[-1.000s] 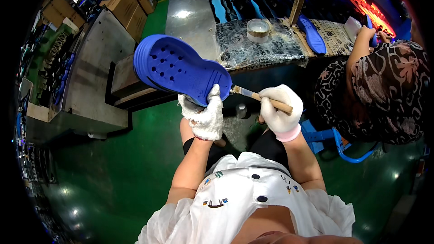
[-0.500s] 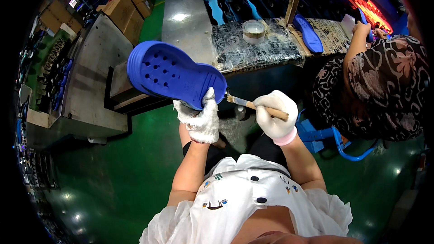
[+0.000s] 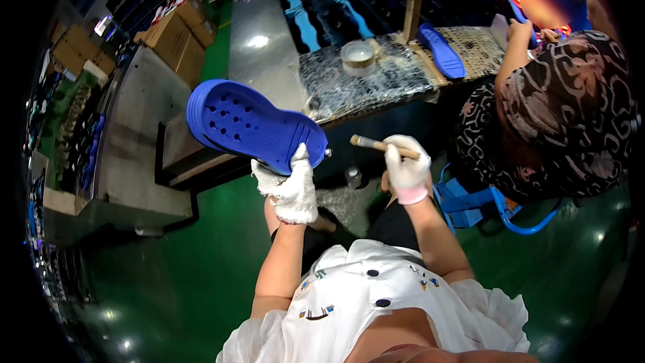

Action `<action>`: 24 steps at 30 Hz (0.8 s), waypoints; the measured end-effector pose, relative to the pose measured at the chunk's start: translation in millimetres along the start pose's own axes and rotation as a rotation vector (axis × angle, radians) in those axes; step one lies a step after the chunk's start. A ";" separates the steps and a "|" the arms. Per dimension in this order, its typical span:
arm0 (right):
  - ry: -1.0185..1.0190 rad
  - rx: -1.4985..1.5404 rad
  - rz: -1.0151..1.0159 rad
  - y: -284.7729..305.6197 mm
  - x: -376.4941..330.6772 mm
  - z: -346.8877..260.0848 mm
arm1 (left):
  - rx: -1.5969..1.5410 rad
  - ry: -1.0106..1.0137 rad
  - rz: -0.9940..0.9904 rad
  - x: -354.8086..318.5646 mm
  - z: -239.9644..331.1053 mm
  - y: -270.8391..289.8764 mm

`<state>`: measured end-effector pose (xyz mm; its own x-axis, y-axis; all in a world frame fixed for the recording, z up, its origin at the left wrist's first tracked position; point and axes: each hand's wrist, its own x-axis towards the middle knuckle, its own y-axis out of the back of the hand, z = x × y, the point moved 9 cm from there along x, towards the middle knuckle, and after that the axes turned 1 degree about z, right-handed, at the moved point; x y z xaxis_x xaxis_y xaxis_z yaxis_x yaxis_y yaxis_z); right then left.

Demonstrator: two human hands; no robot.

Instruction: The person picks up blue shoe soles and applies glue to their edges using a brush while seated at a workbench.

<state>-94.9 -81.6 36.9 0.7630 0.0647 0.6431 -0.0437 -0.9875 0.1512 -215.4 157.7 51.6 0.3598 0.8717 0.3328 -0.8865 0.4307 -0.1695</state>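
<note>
My left hand (image 3: 290, 185), in a white glove, grips a blue clog shoe (image 3: 252, 124) by its heel end; the perforated toe points up and left. My right hand (image 3: 405, 167), also gloved in white, holds a small wooden-handled brush (image 3: 375, 144) whose bristle tip points left, a short gap away from the clog's heel. Both hands are raised in front of my lap above the green floor.
A worktable (image 3: 376, 87) ahead carries a small round pot (image 3: 357, 58) and a blue insole (image 3: 440, 50). A steel bench (image 3: 127, 134) stands at left, cardboard boxes (image 3: 176, 42) behind it. A person in a patterned top (image 3: 557, 121) sits close at right on a blue stool (image 3: 474, 198).
The brush tip touched the clog's heel a second ago; it has since drawn back to the right. The clog has tilted slightly, held in the same grip.
</note>
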 end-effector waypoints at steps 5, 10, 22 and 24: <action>-0.459 -0.030 -0.056 -19.3 -96.0 127.7 | -0.023 0.412 -0.594 -33.1 -29.3 -82.8; -0.504 -0.279 -0.404 -35.4 -121.9 155.3 | -0.138 0.840 -1.085 -108.4 -81.9 -191.4; -0.646 -0.186 -0.401 -40.1 -130.5 183.0 | 0.098 0.771 -0.942 -84.8 -105.5 -360.1; -0.632 -0.208 -0.424 -42.4 -130.4 182.6 | 0.034 0.804 -0.890 -75.7 -106.5 -370.1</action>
<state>-74.8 -74.4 -190.5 0.9608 0.2743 -0.0395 0.2607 -0.8459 0.4653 116.4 -42.7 -9.7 0.9182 0.1731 -0.3562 -0.2374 0.9605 -0.1453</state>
